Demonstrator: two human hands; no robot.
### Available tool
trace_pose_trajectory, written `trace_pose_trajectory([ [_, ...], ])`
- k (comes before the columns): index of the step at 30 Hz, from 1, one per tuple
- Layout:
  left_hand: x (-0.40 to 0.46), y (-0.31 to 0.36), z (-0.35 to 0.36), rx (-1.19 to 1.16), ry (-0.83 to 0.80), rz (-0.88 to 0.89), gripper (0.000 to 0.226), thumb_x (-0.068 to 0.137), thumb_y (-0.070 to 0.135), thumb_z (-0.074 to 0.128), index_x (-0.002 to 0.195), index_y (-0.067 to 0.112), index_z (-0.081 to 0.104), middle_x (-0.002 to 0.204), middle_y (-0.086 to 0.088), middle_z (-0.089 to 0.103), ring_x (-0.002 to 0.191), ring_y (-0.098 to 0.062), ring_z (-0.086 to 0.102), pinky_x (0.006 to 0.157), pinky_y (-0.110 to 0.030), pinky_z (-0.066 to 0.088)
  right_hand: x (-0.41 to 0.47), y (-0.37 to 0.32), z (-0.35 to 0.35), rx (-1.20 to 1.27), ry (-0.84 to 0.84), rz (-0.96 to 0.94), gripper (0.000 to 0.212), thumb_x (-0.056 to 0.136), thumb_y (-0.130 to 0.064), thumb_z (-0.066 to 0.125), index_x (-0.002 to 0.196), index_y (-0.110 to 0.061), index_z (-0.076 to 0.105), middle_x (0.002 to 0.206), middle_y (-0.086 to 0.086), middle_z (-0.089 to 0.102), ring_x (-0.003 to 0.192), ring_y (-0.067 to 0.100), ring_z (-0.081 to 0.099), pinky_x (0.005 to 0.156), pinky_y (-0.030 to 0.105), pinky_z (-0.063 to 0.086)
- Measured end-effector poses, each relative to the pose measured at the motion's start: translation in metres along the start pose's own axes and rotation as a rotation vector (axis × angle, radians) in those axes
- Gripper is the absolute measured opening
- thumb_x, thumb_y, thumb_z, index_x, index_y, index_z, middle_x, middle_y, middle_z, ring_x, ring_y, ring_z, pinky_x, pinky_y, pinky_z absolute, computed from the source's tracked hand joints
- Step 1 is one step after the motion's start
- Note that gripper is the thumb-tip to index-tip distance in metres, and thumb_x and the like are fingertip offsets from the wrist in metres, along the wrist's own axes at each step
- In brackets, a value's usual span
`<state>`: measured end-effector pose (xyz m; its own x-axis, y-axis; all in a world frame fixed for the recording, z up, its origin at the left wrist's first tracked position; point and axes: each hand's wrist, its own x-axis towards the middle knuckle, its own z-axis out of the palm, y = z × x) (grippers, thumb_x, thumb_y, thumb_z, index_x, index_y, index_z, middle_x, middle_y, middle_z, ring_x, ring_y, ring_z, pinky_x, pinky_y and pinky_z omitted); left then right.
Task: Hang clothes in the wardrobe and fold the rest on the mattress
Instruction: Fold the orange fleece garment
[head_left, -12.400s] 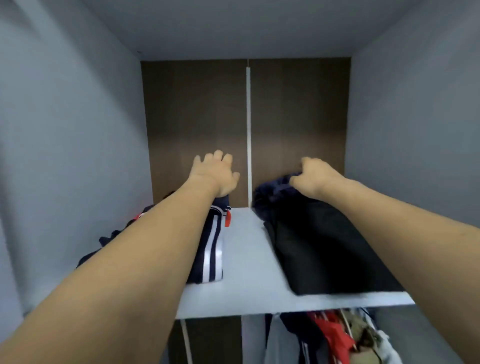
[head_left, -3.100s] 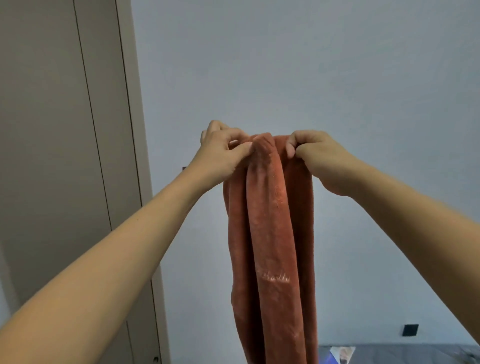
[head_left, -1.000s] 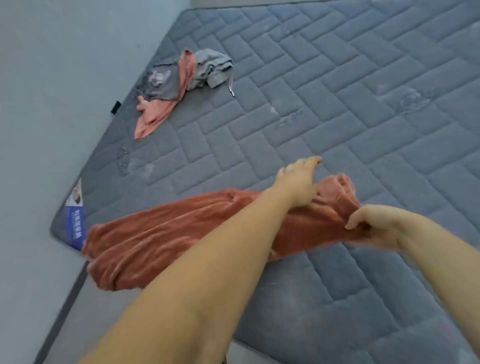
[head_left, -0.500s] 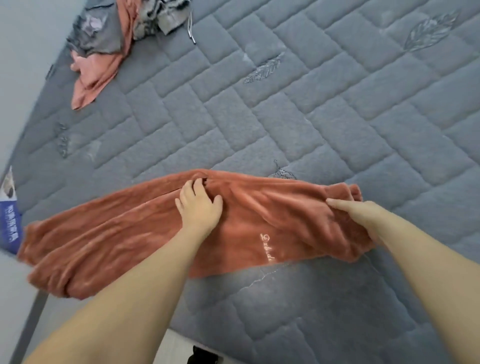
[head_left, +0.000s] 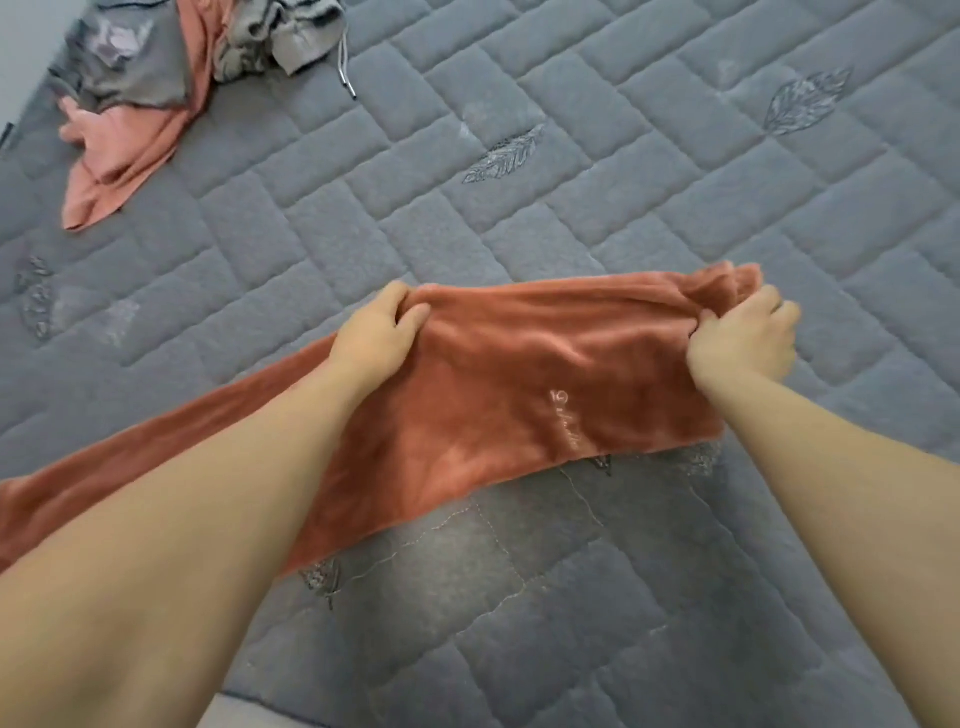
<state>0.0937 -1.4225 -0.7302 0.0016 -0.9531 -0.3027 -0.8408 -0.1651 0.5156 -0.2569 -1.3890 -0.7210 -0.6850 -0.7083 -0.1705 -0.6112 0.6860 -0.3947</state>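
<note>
Garment: a rust-orange fleece garment (head_left: 519, 384) lies stretched across the grey quilted mattress (head_left: 649, 171), running from the lower left edge of the view up to the right; small pale embroidered lettering shows on its near right part; its left stretch passes behind the left forearm

Left hand: the left hand (head_left: 376, 327) sits at the garment's far edge, near the middle of its length; the grip is closed on the cloth, thumb and fingers pinching a raised fold

Right hand: the right hand (head_left: 743, 343) is at the garment's right end, where the cloth bunches into ridges; the grip is closed here too, fingers curled into the bunched fabric

Mattress: grey, stitched in a brick-like pattern with embroidered leaf motifs; its near edge shows at the bottom left

Other clothes: a loose pile (head_left: 171, 78) lies at the top left, well apart from the fleece garment; it holds a grey piece with a pale print, a salmon-pink piece spreading toward the viewer, and a lighter grey piece with a drawstring trailing to its right
</note>
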Motion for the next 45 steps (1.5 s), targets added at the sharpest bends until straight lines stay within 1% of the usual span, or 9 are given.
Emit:
trace_pose_trajectory([
  [4, -0.025, -0.04, 0.022, 0.322, -0.025, -0.062, 0.051, 0.093, 0.035, 0.055, 0.14, 0.018, 0.043, 0.137, -0.013, 0.053, 0.121, -0.038, 0.051, 0.099, -0.049, 0.042, -0.049, -0.028, 0.039, -0.228, -0.041, -0.37, 0.074, 0.087, -0.015, 0.054, 0.152, -0.003, 0.02, 0.155, 0.025, 0.019, 0.143, 0.04, 0.021, 0.119, 0.053, 0.006],
  [9, -0.076, -0.131, -0.014, 0.556, 0.006, -0.089, 0.047, 0.085, 0.029, 0.055, 0.13, 0.015, 0.052, 0.122, -0.01, 0.055, 0.107, -0.034, 0.053, 0.088, -0.045, 0.044, -0.153, -0.098, 0.106, -0.212, -0.285, -1.033, 0.054, 0.094, -0.016, 0.05, 0.148, -0.015, 0.041, 0.15, 0.008, 0.04, 0.139, 0.029, 0.035, 0.12, 0.048, 0.011],
  [15, -0.125, -0.246, -0.092, 0.365, -0.253, -0.231, 0.032, 0.086, 0.043, 0.051, 0.109, 0.021, 0.051, 0.114, -0.005, 0.061, 0.107, -0.03, 0.058, 0.089, -0.041, 0.047, -0.268, -0.198, 0.168, -0.289, -0.769, -1.413, 0.049, 0.09, -0.033, 0.052, 0.139, -0.029, 0.049, 0.136, -0.003, 0.055, 0.129, 0.024, 0.045, 0.113, 0.04, 0.024],
  [22, -0.2, -0.339, -0.123, 0.537, -0.256, -0.259, 0.05, 0.074, 0.048, 0.051, 0.116, 0.024, 0.04, 0.11, -0.001, 0.059, 0.102, -0.028, 0.059, 0.086, -0.041, 0.041, -0.322, -0.234, 0.212, -0.721, -0.671, -1.395, 0.086, 0.081, -0.06, 0.064, 0.148, -0.027, 0.023, 0.143, 0.004, 0.032, 0.131, 0.029, 0.033, 0.109, 0.044, 0.024],
  [28, -0.168, -0.375, -0.157, 0.67, -0.199, -0.381, 0.026, 0.081, 0.028, 0.05, 0.102, 0.022, 0.065, 0.113, -0.005, 0.069, 0.109, -0.028, 0.061, 0.092, -0.038, 0.042, -0.328, -0.271, 0.214, -0.681, -0.86, -1.255, 0.026, 0.094, -0.043, 0.054, 0.105, -0.022, 0.044, 0.121, 0.008, 0.059, 0.113, 0.031, 0.056, 0.089, 0.04, 0.04],
  [32, -0.139, -0.393, -0.183, 0.417, 0.047, -0.623, 0.037, 0.086, 0.031, 0.05, 0.121, 0.017, 0.053, 0.13, -0.013, 0.051, 0.123, -0.037, 0.045, 0.102, -0.05, 0.034, -0.316, -0.281, 0.207, -0.485, -0.385, -1.235, 0.026, 0.096, -0.037, 0.053, 0.105, -0.013, 0.055, 0.108, 0.012, 0.06, 0.103, 0.036, 0.056, 0.084, 0.043, 0.039],
  [38, -0.17, -0.401, -0.174, 0.589, -0.065, -0.442, 0.029, 0.097, 0.035, 0.04, 0.109, 0.014, 0.055, 0.114, -0.015, 0.065, 0.109, -0.035, 0.056, 0.097, -0.044, 0.038, -0.316, -0.266, 0.222, -0.653, -0.378, -1.098, 0.018, 0.101, -0.022, 0.039, 0.105, -0.011, 0.053, 0.113, 0.014, 0.062, 0.105, 0.035, 0.057, 0.083, 0.042, 0.037],
  [42, -0.152, -0.425, -0.2, 0.372, 0.261, -0.516, 0.028, 0.097, 0.041, 0.051, 0.108, 0.015, 0.055, 0.11, -0.017, 0.064, 0.107, -0.039, 0.056, 0.091, -0.049, 0.04, -0.333, -0.277, 0.234, -0.469, -0.159, -1.057, 0.018, 0.093, -0.016, 0.052, 0.106, -0.005, 0.058, 0.111, 0.021, 0.054, 0.101, 0.039, 0.049, 0.094, 0.048, 0.031],
  [45, -0.14, -0.436, -0.208, -0.103, 0.101, -0.638, 0.055, 0.087, 0.044, 0.066, 0.135, 0.024, 0.046, 0.138, -0.013, 0.043, 0.129, -0.036, 0.04, 0.107, -0.047, 0.035, -0.369, -0.279, 0.243, -0.4, -0.251, -1.134, 0.045, 0.091, -0.032, 0.056, 0.131, -0.01, 0.052, 0.136, 0.019, 0.046, 0.122, 0.039, 0.043, 0.11, 0.054, 0.023],
])
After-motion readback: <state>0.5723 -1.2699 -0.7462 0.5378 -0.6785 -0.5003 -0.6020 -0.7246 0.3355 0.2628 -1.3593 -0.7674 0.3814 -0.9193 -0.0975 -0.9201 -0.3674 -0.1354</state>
